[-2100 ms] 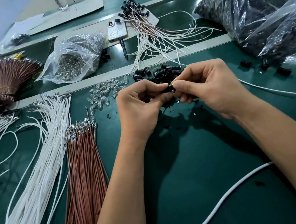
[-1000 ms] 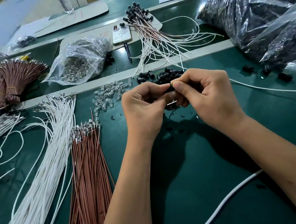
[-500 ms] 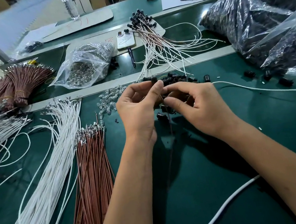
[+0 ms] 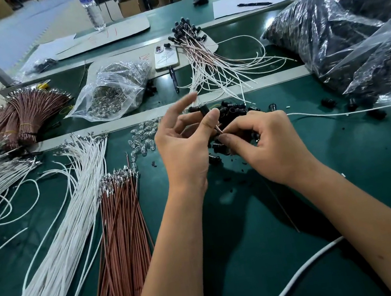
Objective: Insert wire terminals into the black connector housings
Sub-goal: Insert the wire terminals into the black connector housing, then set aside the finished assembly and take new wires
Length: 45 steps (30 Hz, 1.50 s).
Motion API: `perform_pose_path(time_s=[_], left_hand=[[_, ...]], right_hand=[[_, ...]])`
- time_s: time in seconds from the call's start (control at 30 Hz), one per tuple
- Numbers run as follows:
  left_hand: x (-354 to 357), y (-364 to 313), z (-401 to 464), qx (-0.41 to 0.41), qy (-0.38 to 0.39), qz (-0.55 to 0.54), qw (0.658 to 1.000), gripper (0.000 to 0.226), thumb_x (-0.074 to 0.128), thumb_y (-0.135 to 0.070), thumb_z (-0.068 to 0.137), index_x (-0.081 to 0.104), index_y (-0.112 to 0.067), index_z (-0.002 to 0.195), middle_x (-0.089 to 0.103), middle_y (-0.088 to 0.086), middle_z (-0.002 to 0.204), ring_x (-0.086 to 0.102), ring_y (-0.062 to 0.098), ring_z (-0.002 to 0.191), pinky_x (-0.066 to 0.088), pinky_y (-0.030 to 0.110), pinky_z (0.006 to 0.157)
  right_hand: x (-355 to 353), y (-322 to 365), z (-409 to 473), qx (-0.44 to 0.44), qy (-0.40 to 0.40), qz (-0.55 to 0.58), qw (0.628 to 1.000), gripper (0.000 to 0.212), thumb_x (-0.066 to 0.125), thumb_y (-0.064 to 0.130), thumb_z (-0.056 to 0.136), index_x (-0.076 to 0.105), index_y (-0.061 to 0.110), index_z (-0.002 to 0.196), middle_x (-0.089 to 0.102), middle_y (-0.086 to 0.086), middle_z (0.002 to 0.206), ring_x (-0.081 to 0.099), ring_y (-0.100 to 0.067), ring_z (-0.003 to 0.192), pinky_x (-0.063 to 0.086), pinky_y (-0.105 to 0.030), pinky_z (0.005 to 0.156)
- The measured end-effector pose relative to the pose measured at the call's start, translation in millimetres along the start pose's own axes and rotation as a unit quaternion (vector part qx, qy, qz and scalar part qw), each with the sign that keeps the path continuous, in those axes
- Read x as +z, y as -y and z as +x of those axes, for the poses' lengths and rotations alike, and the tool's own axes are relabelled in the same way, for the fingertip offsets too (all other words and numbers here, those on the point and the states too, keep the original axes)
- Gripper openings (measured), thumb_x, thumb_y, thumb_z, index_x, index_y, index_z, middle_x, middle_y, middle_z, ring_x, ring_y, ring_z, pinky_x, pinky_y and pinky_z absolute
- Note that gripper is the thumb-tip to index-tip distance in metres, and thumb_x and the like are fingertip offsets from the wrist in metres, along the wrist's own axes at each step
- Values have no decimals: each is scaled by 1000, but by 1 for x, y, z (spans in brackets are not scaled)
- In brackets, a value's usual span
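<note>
I had both hands up over the green mat (image 4: 268, 251), just short of the heap of loose black housings (image 4: 231, 113), which served as my marker. On the near side of that heap my right hand (image 4: 269, 148) was curled, thumb and forefinger pinched on a thin brown wire (image 4: 218, 129). I judged the wire light and limp, so it wanted holding close behind the terminal or it would buckle. My left hand (image 4: 184, 149) sat left of the heap, thumb pressing one black housing (image 4: 203, 110) against a finger, forefinger stretched out free. The housing looked small, hard and smooth, easy to let slip. It stood just above the pinched wire. Beyond the heap lay finished assemblies (image 4: 200, 53).
</note>
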State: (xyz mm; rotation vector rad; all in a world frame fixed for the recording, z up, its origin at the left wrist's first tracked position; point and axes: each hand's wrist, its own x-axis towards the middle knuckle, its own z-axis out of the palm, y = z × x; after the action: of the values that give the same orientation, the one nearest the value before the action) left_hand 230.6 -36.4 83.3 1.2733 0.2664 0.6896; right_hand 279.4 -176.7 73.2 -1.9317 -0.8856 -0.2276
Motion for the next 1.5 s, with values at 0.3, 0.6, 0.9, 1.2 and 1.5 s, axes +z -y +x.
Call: perform_pose_path(time_s=[0.3, 0.6, 0.9, 1.2, 1.5], left_hand=[[-1, 3, 2, 46, -4, 41, 998, 21, 78, 5, 83, 67, 7, 101, 65, 18, 74, 67, 21, 61, 54, 26, 58], [6, -11, 31, 32, -50, 28, 998, 17, 79, -2, 84, 67, -4, 95, 69, 4, 74, 69, 15, 62, 55, 25, 61], [41, -38, 98, -40, -119, -59, 990, 22, 83, -2, 78, 67, -4, 93, 74, 10, 82, 72, 13, 64, 58, 24, 66], [74, -22, 121, -222, 58, -22, 973, 63, 37, -59, 103, 51, -8, 137, 70, 19, 104, 73, 34, 89, 63, 41, 81], [105, 4, 138, -257, 164, -30, 952, 13, 47, -6, 105, 56, 4, 103, 69, 18, 77, 68, 22, 56, 60, 27, 60]], right_hand=[[-2, -1, 1, -4, 10, 18, 1000, 6, 79, 17, 92, 80, 16, 87, 70, 11, 69, 66, -13, 65, 54, -40, 66], [-29, -7, 10, 2, 74, -6, 997, 9, 73, 20, 97, 78, 18, 90, 69, 6, 61, 55, -11, 47, 44, -26, 48], [-45, 4, 63, 86, 162, 32, 983, 44, 66, 58, 93, 76, 17, 82, 76, 1, 70, 55, -8, 50, 45, -28, 51], [-40, -4, 181, 235, 60, 252, 937, 35, 43, 21, 112, 67, 7, 92, 51, 3, 54, 51, -14, 48, 42, -23, 42], [0, -46, 322, 256, 0, 202, 945, 32, 33, 21, 114, 61, 6, 118, 45, -1, 72, 40, -9, 51, 32, -23, 43]])
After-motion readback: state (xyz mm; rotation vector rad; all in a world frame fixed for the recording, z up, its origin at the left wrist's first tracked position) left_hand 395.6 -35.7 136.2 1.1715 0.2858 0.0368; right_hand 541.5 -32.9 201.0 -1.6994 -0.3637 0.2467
